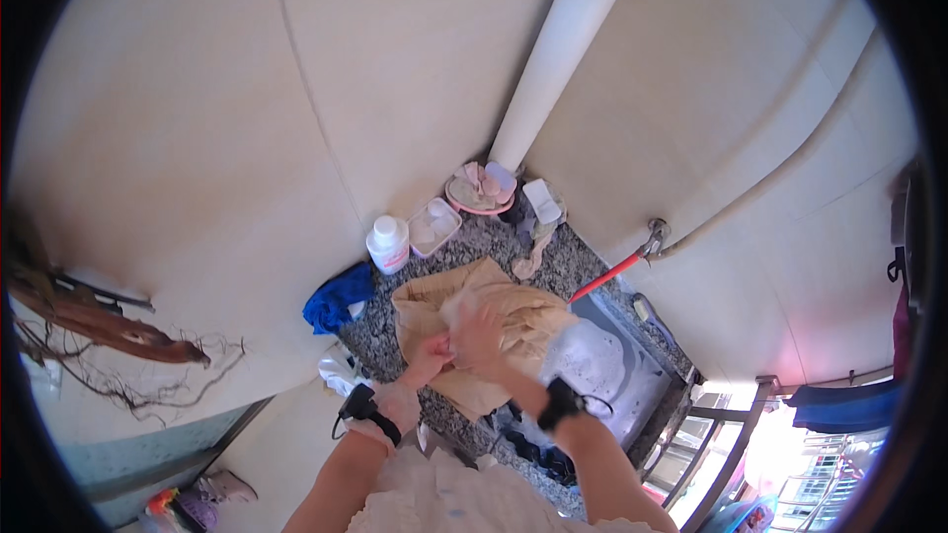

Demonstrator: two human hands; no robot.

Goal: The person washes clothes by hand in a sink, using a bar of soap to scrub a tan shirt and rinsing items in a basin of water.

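A wet tan cloth garment (533, 311) lies bunched on a speckled granite counter (466, 244), its right part hanging over the edge of a sink of sudsy water (592, 363). My left hand (431, 359) holds a fold of the cloth near its middle. Against it, my right hand (478, 333) lies flat over the cloth, blurred, with foam by its fingers; whether it grips anything is not plain. Both wrists wear black bands.
Along the wall stand a white bottle (388, 246), a soap box (435, 228) and a pink basin (481, 196). A blue cloth (339, 300) lies at left. From the tap (656, 237) a red hose (607, 277) reaches the sink; a brush (652, 317) lies on its far rim.
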